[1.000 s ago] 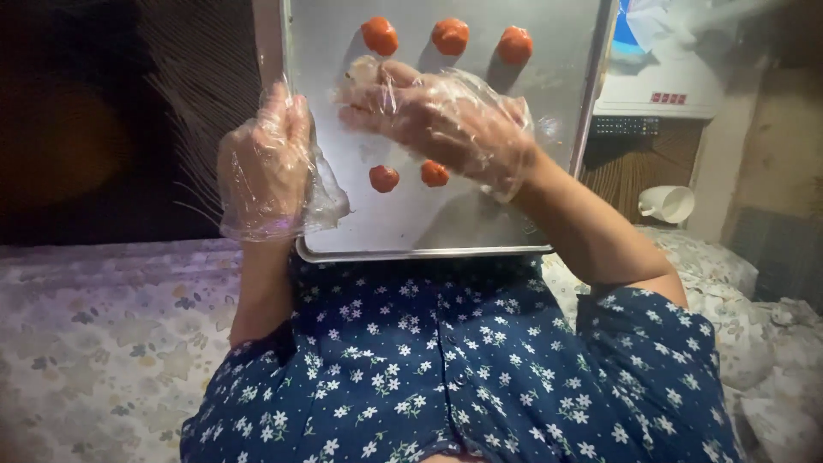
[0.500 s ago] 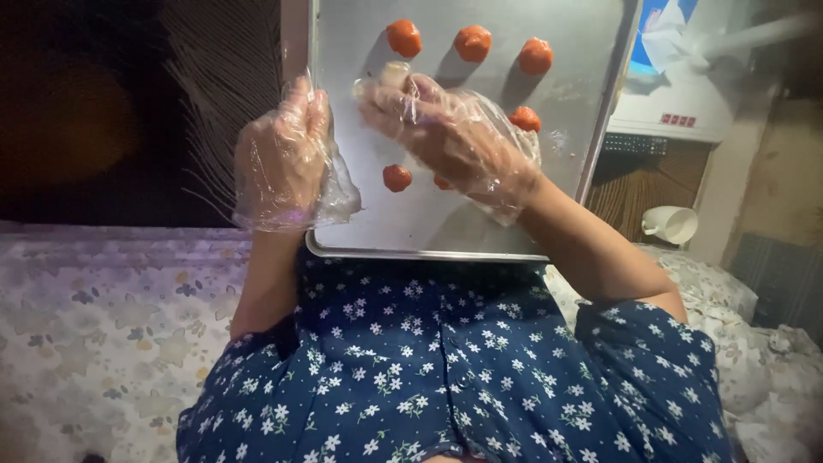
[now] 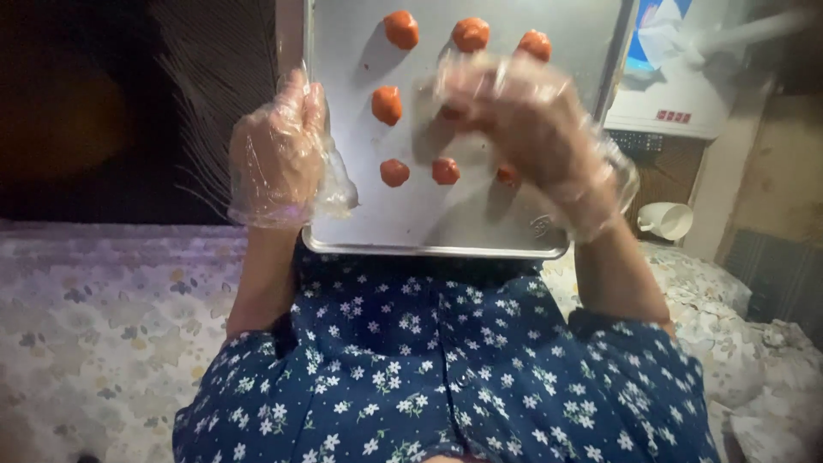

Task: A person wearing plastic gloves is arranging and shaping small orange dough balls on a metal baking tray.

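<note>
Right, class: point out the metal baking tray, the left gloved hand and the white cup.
metal baking tray (image 3: pixel 480 225), head view, bare patch near its lower rim.
left gloved hand (image 3: pixel 276 159), head view, back of the hand.
white cup (image 3: pixel 669 219), head view, its side.

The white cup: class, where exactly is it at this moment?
In the head view, the white cup lies on its side at the right, just beyond the metal baking tray's near right corner, beside the gloved right hand.

Orange-red balls (image 3: pixel 387 104), silver tray (image 3: pixel 446 230), navy white-flowered dress (image 3: pixel 446 369).
</note>
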